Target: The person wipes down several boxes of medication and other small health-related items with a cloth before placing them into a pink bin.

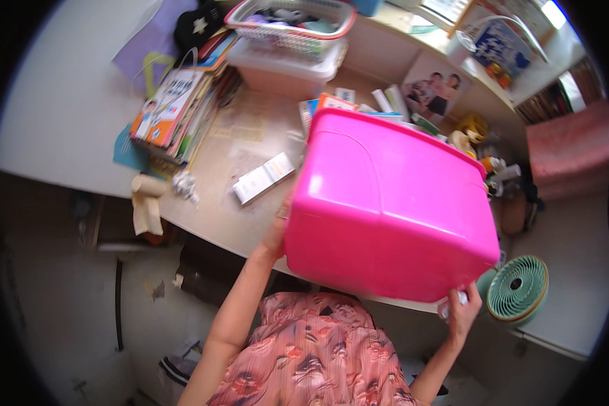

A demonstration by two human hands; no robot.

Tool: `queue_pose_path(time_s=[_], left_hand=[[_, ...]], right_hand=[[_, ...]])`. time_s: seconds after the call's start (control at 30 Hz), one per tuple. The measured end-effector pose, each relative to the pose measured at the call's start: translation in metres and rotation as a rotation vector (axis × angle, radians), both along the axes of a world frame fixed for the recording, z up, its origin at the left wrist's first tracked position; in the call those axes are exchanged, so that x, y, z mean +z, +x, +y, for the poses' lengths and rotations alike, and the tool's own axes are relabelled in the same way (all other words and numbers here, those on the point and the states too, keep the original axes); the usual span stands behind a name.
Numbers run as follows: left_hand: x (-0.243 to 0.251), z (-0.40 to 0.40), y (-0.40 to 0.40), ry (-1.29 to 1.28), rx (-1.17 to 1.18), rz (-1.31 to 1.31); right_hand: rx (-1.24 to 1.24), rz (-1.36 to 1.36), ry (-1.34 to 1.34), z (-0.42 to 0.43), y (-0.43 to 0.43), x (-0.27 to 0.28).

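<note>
A bright pink plastic storage bin is held tilted above the desk, with its smooth side and bottom facing me. My left hand grips its left side; the fingers are partly hidden behind the bin. At the bin's lower right corner is my right hand, which holds on there with a crumpled whitish piece, perhaps tissue, among its fingers. The bin's opening and whatever it may contain are out of sight. On the desk to the left of my left hand lies a slim white box bearing writing.
A stack of books, a toilet paper roll and crumpled tissue sit at the left. Behind stands a lidded storage box under a plastic basket. A green fan stands close to my right hand.
</note>
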State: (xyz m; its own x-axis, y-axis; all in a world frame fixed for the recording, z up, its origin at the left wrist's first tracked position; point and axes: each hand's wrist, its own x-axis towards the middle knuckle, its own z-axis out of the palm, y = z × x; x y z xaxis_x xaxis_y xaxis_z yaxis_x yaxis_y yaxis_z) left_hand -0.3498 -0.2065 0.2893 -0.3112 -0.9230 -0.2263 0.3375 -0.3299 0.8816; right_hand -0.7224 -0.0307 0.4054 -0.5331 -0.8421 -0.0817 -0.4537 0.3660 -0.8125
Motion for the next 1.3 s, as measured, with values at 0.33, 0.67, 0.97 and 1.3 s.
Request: queue_pose_path(time_s=[0.33, 0.67, 0.97, 1.3], left_hand=[[-0.049, 0.100, 0.069, 0.104, 0.240, 0.150], [0.026, 0.098, 0.219, 0.160, 1.004, 0.261], [-0.020, 0.364, 0.364, 0.218, 1.083, -0.100], [-0.045, 0.460, 0.261, 0.494, 1.260, -0.119]], right_hand=[[0.203, 0.115, -0.156, -0.014, 0.027, 0.074], [0.731, -0.002, -0.504, -0.148, 0.103, -0.045], [1.248, -0.190, -0.361, -0.165, 0.231, -0.103], [1.621, -0.277, 0.068, -0.179, 0.347, -0.138]])
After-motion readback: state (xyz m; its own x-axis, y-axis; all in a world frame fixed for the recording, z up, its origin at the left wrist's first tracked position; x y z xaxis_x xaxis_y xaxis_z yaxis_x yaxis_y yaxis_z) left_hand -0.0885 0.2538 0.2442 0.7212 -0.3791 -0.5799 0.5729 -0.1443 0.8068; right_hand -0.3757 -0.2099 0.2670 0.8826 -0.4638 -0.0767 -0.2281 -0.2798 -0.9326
